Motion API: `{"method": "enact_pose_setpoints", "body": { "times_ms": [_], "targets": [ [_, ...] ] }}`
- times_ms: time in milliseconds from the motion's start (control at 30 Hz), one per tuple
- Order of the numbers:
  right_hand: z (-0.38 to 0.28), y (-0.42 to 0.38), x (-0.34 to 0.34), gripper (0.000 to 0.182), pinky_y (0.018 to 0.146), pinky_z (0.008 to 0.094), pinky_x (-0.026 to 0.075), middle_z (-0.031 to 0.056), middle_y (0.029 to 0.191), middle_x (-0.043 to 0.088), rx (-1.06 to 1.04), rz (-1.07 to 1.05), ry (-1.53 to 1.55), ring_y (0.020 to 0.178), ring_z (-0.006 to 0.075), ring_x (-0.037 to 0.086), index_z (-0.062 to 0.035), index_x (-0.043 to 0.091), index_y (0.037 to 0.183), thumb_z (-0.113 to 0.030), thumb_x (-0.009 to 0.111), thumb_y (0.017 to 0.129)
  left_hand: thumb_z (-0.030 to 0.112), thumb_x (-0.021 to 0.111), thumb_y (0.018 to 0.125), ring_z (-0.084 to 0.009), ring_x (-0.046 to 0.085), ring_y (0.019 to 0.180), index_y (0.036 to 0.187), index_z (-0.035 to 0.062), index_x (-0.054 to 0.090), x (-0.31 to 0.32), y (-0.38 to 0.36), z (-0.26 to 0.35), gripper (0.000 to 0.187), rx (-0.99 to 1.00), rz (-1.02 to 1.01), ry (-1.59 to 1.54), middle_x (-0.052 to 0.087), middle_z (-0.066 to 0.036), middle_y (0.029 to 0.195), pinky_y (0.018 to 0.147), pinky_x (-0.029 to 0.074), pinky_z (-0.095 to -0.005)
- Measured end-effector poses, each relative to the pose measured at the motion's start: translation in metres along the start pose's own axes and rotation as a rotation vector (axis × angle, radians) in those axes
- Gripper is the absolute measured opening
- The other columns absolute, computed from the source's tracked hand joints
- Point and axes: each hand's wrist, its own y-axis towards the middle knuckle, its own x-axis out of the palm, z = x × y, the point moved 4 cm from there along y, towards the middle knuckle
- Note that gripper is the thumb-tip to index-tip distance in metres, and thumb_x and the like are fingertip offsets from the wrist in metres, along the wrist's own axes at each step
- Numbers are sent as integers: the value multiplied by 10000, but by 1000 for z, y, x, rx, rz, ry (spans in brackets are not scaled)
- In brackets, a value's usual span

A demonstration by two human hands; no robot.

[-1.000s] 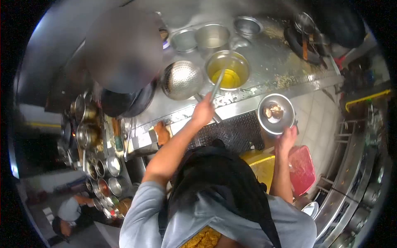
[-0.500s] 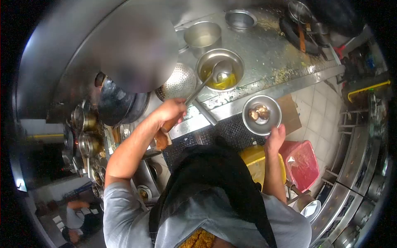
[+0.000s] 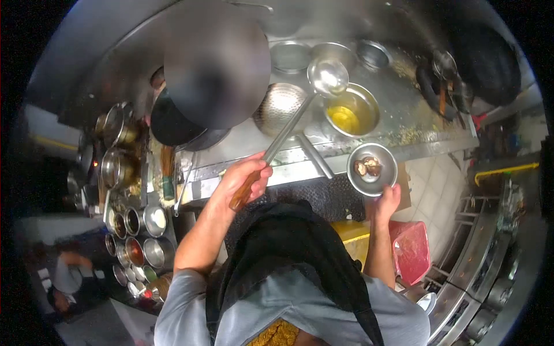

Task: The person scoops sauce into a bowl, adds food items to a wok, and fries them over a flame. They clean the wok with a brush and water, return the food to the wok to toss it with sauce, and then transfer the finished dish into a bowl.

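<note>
My left hand point(image 3: 247, 177) is wrapped round the wooden handle of a metal ladle point(image 3: 328, 76). The ladle's bowl is raised beside the rim of a steel bowl point(image 3: 369, 101) that has yellow liquid point(image 3: 343, 119) in it. My right hand point(image 3: 388, 202) grips the near rim of a small metal bowl point(image 3: 388, 157). Several brown and pale pieces point(image 3: 367, 166) lie in this small bowl, which is held just off the counter's front edge. Left of the steel bowl is a perforated strainer point(image 3: 277, 112), its handle pointing toward me.
Dark woks point(image 3: 179, 118) stand at the left, by a blurred round patch. Pots point(image 3: 288, 56) line the counter's back. Several small containers point(image 3: 154, 221) are at the lower left. Yellow point(image 3: 351, 233) and red point(image 3: 411, 251) bins stand below right. Another person point(image 3: 69, 275) is at far left.
The ladle has come up out of the bowl of yellow liquid and now hangs by its left rim. The view has turned, showing more containers at the left. The small bowl remains in my right hand.
</note>
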Motion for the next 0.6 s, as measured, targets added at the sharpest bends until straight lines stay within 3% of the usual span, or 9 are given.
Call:
{"method": "enact_pose_setpoints", "body": {
  "times_ms": [133, 267, 333, 367, 433, 467, 500, 600],
  "targets": [
    [-6, -37, 64, 93, 388, 219, 328, 3, 668, 538, 22, -86, 91, 464, 62, 428, -92, 488, 802, -8, 492, 842, 147, 490, 940, -70, 445, 447, 1402, 27, 406, -53, -81, 25, 485, 144, -27, -220, 507, -24, 771, 331, 376, -205],
    [-10, -76, 142, 72, 428, 216, 362, 8, 730, 551, 26, -238, 100, 535, 65, 472, -85, 495, 811, -20, 500, 842, 94, 510, 925, -103, 490, 468, 1434, 27, 352, -119, -157, 60, 537, 307, 247, 88, 515, -23, 734, 373, 434, -236],
    [-5, -84, 186, 64, 438, 221, 373, 6, 750, 551, -19, -299, 24, 565, 67, 480, -79, 499, 820, -19, 499, 842, 89, 517, 898, -121, 525, 489, 1461, 3, 332, -155, -166, 76, 599, 285, 427, 638, 549, -50, 734, 425, 462, -283],
    [-3, -89, 211, 57, 448, 225, 385, 4, 770, 550, -65, -339, -42, 594, 69, 489, -73, 503, 830, -17, 498, 841, 89, 517, 898, -121, 525, 489, 1461, 3, 332, -175, -168, 85, 599, 291, 438, 624, 549, -50, 734, 425, 462, -283],
    [-6, -100, 268, 37, 486, 227, 394, -23, 751, 515, -81, -422, -144, 623, 58, 467, -72, 518, 838, -36, 522, 845, 81, 525, 864, -141, 547, 511, 1433, -9, 387, -217, -174, 98, 593, 309, 683, 1080, 584, -86, 726, 481, 469, -322],
    [10, -89, 295, 24, 409, 212, 318, -46, 688, 514, -204, -466, -139, 510, 41, 429, -97, 549, 855, -119, 557, 850, 81, 525, 864, -141, 547, 511, 1433, -9, 387, -231, -174, 92, 593, 310, 694, 1066, 584, -86, 726, 481, 469, -322],
    [21, -78, 324, 37, 419, 221, 336, -38, 687, 505, -291, -533, -163, 516, 42, 428, -95, 546, 860, -127, 563, 857, 83, 533, 852, -150, 553, 524, 1420, -3, 413, -245, -174, 88, 586, 330, 766, 1020, 593, -92, 719, 498, 469, -327],
    [4, -95, 408, 65, 425, 236, 354, -39, 652, 483, -261, -662, -174, 516, 47, 425, -89, 517, 828, -129, 551, 867, 91, 550, 837, -160, 548, 548, 1421, 16, 431, -244, -195, 85, 601, 371, 917, 1015, 577, -82, 672, 539, 472, -326]
  ]
}}
